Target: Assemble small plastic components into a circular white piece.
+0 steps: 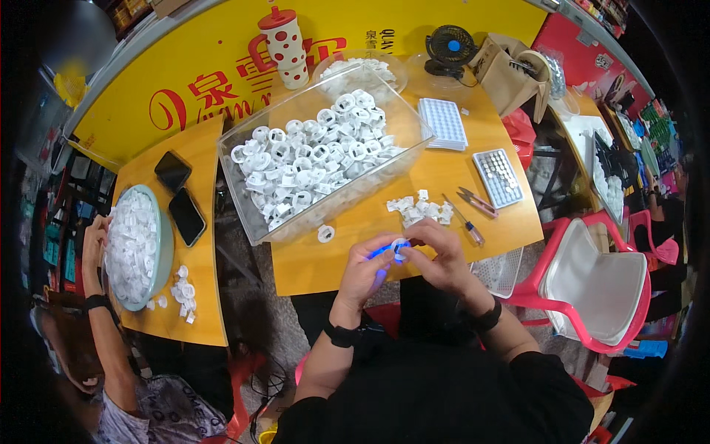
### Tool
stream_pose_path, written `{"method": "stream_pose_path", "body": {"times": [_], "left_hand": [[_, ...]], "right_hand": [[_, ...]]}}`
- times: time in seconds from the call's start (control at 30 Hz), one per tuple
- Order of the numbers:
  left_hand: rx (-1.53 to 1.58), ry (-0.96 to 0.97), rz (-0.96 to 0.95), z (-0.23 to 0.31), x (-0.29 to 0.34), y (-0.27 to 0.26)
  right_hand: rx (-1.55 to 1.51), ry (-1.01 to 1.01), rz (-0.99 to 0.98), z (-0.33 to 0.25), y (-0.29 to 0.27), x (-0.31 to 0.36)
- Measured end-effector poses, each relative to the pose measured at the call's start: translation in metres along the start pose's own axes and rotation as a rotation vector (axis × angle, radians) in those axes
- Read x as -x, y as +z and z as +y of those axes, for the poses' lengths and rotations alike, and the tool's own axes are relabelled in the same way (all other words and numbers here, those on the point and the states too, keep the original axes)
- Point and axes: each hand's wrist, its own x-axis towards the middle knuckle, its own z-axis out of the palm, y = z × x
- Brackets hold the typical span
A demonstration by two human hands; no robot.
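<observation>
Both left fingers [374, 244] and right fingers [423, 235] pinch one round, blue-lit plastic piece [399, 249].

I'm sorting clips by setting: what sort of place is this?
Probably a small assembly workshop: a clear bin heaped with white plastic parts, a screwdriver and pliers on the table.
</observation>
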Motion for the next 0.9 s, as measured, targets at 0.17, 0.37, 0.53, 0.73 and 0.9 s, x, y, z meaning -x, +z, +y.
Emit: {"method": "stream_pose_path", "body": {"times": [0.17,0.37,0.53,0.73,0.9], "left_hand": [[0.042,0.022,-0.029,-0.001,0.001,-0.001],[0.090,0.056,-0.007,-0.008,0.000,-0.006],[0.134,0.093,0.001,-0.007,0.001,-0.008],[0.154,0.057,0.011,-0.006,0.001,-0.006],[0.126,0.090,-0.020,-0.006,-0.001,-0.008]], "right_hand": [[0.483,-0.215,-0.049,-0.010,0.002,0.001],[0.584,-0.302,0.017,0.001,0.017,0.006],[0.419,-0.208,0.012,0.002,0.014,0.001],[0.174,-0.077,-0.028,-0.005,0.010,0.001],[0.265,-0.062,-0.037,-0.006,0.015,0.006]]}}
